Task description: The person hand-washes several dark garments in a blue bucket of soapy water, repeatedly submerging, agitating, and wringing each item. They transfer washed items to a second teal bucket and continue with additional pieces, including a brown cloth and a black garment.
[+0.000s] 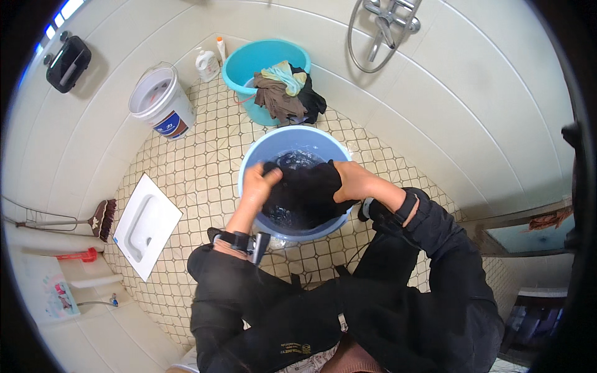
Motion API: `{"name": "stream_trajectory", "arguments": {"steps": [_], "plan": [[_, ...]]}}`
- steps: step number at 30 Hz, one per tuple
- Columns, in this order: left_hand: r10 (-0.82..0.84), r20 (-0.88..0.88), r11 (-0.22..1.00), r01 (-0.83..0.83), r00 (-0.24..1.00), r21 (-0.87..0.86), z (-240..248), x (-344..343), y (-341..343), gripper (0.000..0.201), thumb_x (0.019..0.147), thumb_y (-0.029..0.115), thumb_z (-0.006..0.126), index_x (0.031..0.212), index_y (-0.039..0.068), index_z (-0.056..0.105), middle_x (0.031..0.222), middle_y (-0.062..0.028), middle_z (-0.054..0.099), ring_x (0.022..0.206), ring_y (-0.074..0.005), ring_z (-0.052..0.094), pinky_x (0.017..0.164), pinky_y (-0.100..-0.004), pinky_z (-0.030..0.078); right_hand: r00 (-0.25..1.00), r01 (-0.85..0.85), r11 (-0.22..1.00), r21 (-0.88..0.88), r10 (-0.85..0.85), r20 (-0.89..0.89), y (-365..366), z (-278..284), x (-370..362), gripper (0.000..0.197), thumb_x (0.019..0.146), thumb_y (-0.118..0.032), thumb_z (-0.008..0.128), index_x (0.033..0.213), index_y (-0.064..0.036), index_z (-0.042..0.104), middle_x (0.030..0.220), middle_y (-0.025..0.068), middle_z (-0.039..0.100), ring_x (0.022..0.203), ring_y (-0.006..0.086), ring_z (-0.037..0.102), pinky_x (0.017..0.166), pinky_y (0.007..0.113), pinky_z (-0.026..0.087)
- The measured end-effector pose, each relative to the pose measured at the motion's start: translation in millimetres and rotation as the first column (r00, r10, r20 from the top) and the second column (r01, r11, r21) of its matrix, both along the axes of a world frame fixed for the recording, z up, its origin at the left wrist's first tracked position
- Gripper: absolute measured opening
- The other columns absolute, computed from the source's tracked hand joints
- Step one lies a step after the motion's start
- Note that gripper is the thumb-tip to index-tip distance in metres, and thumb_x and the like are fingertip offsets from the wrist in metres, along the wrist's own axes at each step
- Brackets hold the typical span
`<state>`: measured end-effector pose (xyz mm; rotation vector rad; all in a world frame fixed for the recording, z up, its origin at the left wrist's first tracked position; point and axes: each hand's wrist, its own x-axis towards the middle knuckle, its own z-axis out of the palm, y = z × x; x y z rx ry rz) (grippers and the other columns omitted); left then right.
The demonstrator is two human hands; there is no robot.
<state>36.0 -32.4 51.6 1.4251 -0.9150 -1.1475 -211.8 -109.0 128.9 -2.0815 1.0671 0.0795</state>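
A blue basin (292, 135) holding water stands on the tiled floor in front of me. Black cloth (305, 193) lies partly in the water and stretches between my two hands. On its left side my left hand (256, 186) grips a bunched part of it, fingers curled. Over at the right, my right hand (354, 181) clasps the other side near the basin's rim, its thumb showing and the other fingertips hidden. What garment the cloth is, I cannot tell.
Behind the basin stands a turquoise tub (233, 78) with brown clothes (278, 99) draped over its rim. A white bucket (142, 112), a white pump bottle (207, 65), a squat toilet (148, 230) and a broom (102, 219) are at left. A shower tap (388, 28) hangs on the wall.
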Motion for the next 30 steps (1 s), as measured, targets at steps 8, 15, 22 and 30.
{"name": "stream_trajectory", "arguments": {"steps": [8, 15, 22, 30], "plan": [[-0.456, 0.65, 0.794, 0.608, 0.608, -0.011, -64.6, -0.2, 20.7, 0.125, 0.053, 0.04, 0.092, 0.151, 0.008, 0.021, 0.153, -0.0271, 0.018, 0.142, -0.0449, 0.018, 0.114, -0.0527, 0.021, 0.997, 0.078, 0.996, -0.039, -0.079, -0.026, 28.0, 34.6, 31.6, 0.054, 0.062, -0.014, 0.073, 0.104, 0.0081, 0.047, 0.089, 0.0307, 0.062, 0.089, 0.0442, 0.062, 0.075, 0.044, 0.05], [-0.326, 0.405, 0.718, 0.503, 0.854, -0.482, -52.9, -60.9, 24.1, 0.13, 0.051, 0.053, 0.091, 0.15, 0.004, 0.022, 0.154, -0.0194, 0.023, 0.145, -0.0379, 0.013, 0.116, -0.0525, 0.013, 0.831, 0.24, 0.937, 0.253, -0.333, 0.446, 31.4, 55.2, 71.4, 0.058, 0.065, -0.013, 0.075, 0.112, 0.0052, 0.047, 0.1, 0.0163, 0.063, 0.091, 0.0281, 0.064, 0.081, 0.039, 0.05], [-0.346, -0.391, 0.937, 0.294, 0.853, -0.186, -50.6, -40.9, 26.1, 0.064, 0.076, 0.016, 0.082, 0.129, 0.003, 0.05, 0.121, -0.0094, 0.058, 0.114, -0.0228, 0.056, 0.095, -0.0372, 0.047, 0.947, 0.042, 0.993, 0.111, -0.075, 0.312, 15.9, 29.4, 133.5, 0.044, 0.073, -0.015, 0.076, 0.103, 0.0053, 0.051, 0.095, 0.0111, 0.06, 0.087, 0.0196, 0.059, 0.077, 0.029, 0.05], [-0.276, -0.919, 0.932, 0.312, 0.281, -0.184, -44.2, -19.8, 21.9, 0.065, 0.067, 0.004, 0.072, 0.128, -0.004, 0.05, 0.116, -0.0159, 0.062, 0.107, -0.028, 0.062, 0.097, -0.04, 0.048, 0.825, -0.059, 0.735, 0.675, -0.345, 0.447, -103.6, -45.9, 84.5, 0.043, 0.078, -0.023, 0.081, 0.109, -0.0082, 0.055, 0.094, -0.0038, 0.059, 0.086, 0.0074, 0.058, 0.072, 0.027, 0.051]]}}
